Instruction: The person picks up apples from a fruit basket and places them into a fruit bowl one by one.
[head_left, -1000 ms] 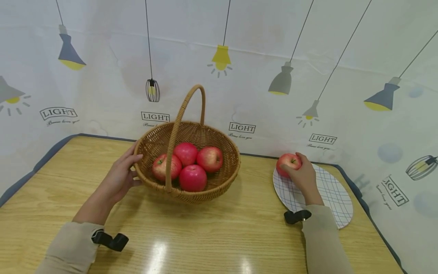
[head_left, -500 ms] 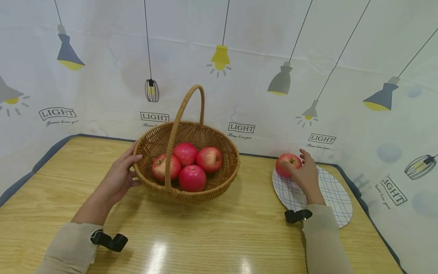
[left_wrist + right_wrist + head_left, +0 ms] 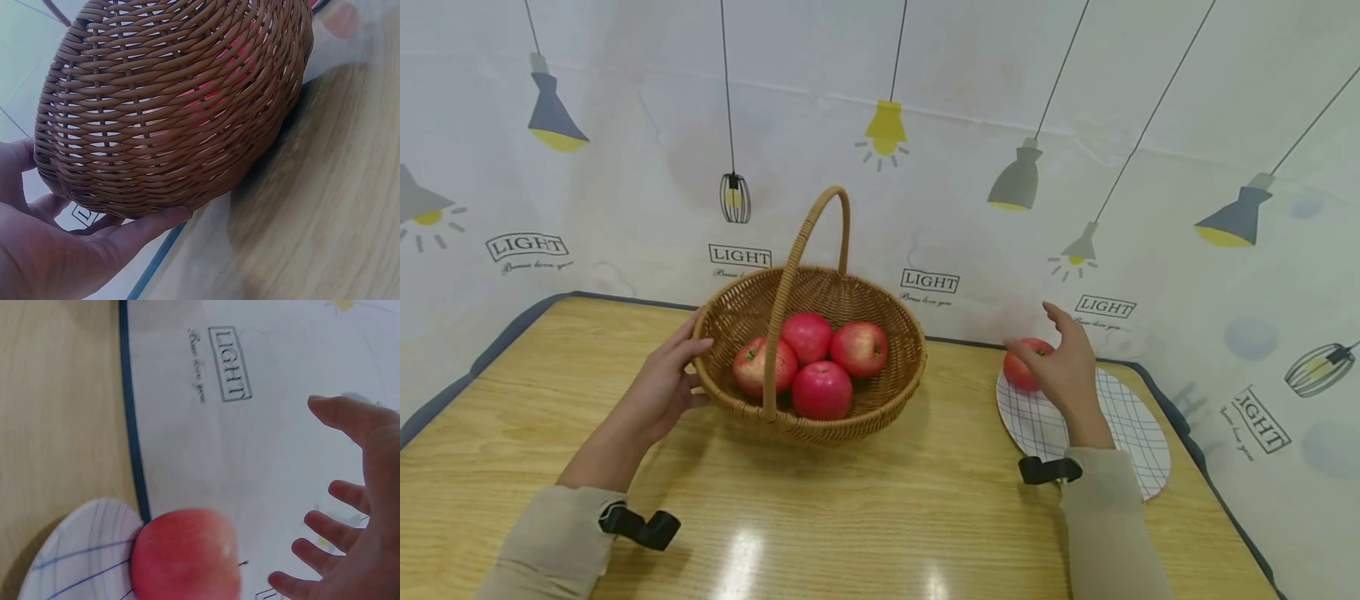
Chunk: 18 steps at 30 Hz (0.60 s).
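Note:
A brown wicker basket (image 3: 880, 408) with an arched handle stands left of centre in the head view, holding several red apples (image 3: 822, 390). My left hand (image 3: 662, 387) grips its left side, thumb over the rim and fingers against the outer weave. The left wrist view shows that hand (image 3: 81, 250) spread along the woven wall. A single red apple (image 3: 184, 556) sits on a white plate with blue lines (image 3: 1135, 425) at the right. Just above and beside it, my right hand (image 3: 1070, 371) is held with fingers spread, apart from the apple in the right wrist view.
The wooden table (image 3: 880, 517) has a dark blue edging along its back and sides. Close behind it hangs a pale cloth (image 3: 955, 183) printed with lamps and lettering. Bare wood lies between the basket and the plate.
My right hand has let go of the apple, opened its fingers and risen above it. The apple stays on the plate. My left hand and the basket have not moved.

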### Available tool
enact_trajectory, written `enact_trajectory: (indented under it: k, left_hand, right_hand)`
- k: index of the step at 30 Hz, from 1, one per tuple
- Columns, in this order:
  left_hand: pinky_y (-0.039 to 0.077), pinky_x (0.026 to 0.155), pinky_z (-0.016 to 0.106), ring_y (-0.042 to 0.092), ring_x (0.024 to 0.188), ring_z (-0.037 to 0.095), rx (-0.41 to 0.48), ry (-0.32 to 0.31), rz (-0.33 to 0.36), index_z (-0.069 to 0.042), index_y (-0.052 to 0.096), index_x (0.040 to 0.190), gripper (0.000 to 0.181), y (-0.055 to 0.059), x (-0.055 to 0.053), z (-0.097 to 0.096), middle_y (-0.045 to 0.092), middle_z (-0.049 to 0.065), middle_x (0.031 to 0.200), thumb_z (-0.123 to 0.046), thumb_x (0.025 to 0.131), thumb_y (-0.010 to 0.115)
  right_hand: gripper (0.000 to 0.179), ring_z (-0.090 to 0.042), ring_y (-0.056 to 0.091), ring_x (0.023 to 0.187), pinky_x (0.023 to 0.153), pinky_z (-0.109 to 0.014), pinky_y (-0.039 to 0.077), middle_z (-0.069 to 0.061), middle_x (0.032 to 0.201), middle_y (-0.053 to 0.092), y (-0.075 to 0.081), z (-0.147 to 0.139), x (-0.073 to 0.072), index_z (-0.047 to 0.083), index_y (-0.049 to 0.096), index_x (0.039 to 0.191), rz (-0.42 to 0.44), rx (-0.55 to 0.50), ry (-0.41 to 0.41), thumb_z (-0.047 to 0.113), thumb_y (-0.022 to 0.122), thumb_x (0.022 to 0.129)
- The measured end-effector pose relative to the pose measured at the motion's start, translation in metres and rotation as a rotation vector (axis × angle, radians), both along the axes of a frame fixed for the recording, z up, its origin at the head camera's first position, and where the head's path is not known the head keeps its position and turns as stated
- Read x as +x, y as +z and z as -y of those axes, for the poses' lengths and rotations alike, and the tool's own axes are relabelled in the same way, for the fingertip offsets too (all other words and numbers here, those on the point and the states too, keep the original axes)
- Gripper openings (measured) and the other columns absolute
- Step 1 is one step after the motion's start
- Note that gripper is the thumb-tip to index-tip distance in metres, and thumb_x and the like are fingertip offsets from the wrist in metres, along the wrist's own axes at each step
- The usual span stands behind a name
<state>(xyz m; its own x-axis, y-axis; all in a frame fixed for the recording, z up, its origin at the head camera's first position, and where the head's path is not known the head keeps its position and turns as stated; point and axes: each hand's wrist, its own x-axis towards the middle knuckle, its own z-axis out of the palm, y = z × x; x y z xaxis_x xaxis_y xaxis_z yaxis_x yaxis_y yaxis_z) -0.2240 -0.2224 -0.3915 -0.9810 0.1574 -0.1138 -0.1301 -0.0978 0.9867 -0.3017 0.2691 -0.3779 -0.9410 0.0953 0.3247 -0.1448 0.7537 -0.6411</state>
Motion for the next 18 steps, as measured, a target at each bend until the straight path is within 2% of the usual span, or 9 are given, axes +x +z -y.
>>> enact_trajectory:
  k: [4,11,18]
  left_hand:
    - [0.041,0.105,0.06,0.025,0.148,0.053,0.0,0.003,0.003,-0.043,0.0,0.161,0.063,0.0,0.0,0.0,-0.008,0.013,0.172,-0.032,0.11,0.036]
    - [0.048,0.098,0.052,0.026,0.147,0.053,-0.006,0.005,0.002,-0.043,0.001,0.161,0.063,0.002,0.0,0.001,-0.008,0.012,0.172,-0.032,0.11,0.036]
    - [0.052,0.091,0.044,0.026,0.146,0.053,0.01,0.005,0.002,-0.044,0.003,0.161,0.062,-0.001,0.001,0.001,-0.006,0.013,0.172,-0.032,0.11,0.036]
  right_hand:
    - [0.086,-0.041,0.035,0.146,0.114,-0.064,0.034,-0.019,0.159,0.039,0.012,0.01,0.006,0.011,0.036,0.157,-0.015,0.006,0.084,0.041,0.077,0.088]
    - [0.087,-0.038,0.031,0.149,0.112,-0.064,0.037,-0.014,0.163,0.035,0.032,0.032,0.02,0.016,0.035,0.158,0.009,-0.03,0.197,0.039,0.079,0.087]
    - [0.084,-0.038,0.031,0.15,0.112,-0.062,0.037,-0.014,0.162,0.035,0.034,0.047,0.028,0.02,0.035,0.158,-0.018,-0.004,0.29,0.034,0.079,0.088]
